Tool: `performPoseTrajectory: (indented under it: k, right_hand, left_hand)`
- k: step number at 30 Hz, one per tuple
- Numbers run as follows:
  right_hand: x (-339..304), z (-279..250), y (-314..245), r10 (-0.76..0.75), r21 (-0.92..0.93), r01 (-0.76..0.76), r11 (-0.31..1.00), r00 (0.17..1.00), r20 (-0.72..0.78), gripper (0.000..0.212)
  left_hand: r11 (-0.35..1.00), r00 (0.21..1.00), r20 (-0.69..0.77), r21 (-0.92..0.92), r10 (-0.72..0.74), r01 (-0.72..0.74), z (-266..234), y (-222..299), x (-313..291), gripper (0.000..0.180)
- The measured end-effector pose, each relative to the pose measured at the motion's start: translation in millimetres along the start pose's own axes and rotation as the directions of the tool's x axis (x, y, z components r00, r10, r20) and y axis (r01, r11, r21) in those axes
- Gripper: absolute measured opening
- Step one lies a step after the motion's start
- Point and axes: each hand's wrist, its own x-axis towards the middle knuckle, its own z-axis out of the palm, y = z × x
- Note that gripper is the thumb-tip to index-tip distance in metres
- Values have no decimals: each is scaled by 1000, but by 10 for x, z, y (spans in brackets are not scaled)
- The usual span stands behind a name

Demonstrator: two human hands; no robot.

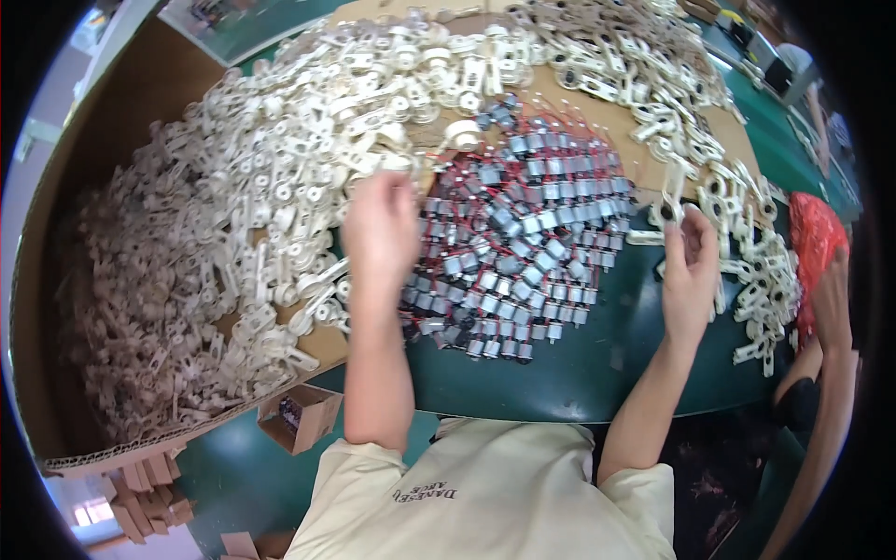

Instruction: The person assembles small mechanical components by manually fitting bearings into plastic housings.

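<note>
My left hand (381, 229) is over the right edge of a big heap of white plastic housings (308, 140). Its fingers are smeared by motion, so whether they grip a part cannot be made out. At the right, my right hand (691, 252) pinches a white housing with a dark round insert (671, 191) between thumb and fingers. Between my hands lies a wide cluster of small silver electric motors (546, 224) with red wires, many standing in rows. Near my right hand, a loose white housing (646, 238) rests on the green table (523, 392).
A large cardboard box (93, 112) lies open at the left, spilling housings. More housings with dark inserts (770, 308) are piled at the right, near a red plastic bag (817, 243) and another person's arm (829, 392). A small cardboard box (313, 420) sits below the table edge.
</note>
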Motion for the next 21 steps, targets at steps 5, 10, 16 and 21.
performPoseTrajectory:
  k: [5, 10, 16, 21]
  right_hand:
    - [-89, 146, -214, -51, -7, 52, 999, 988, 147, 20]
    - [-274, 291, -421, -53, -155, 143, 978, 877, 478, 14]
    - [-360, 359, -420, -76, -237, 275, 932, 786, 614, 24]
    - [-339, 193, -516, -34, 317, -278, 907, 701, 713, 22]
  left_hand:
    - [975, 999, -21, 218, -36, 40, -42, -397, 67, 39]
    - [969, 994, 85, 243, -62, 39, -90, -368, 86, 34]
    - [970, 997, -63, 237, -38, 52, -187, -314, 45, 20]
    - [905, 977, 37, -370, -210, 209, -284, 101, -147, 23]
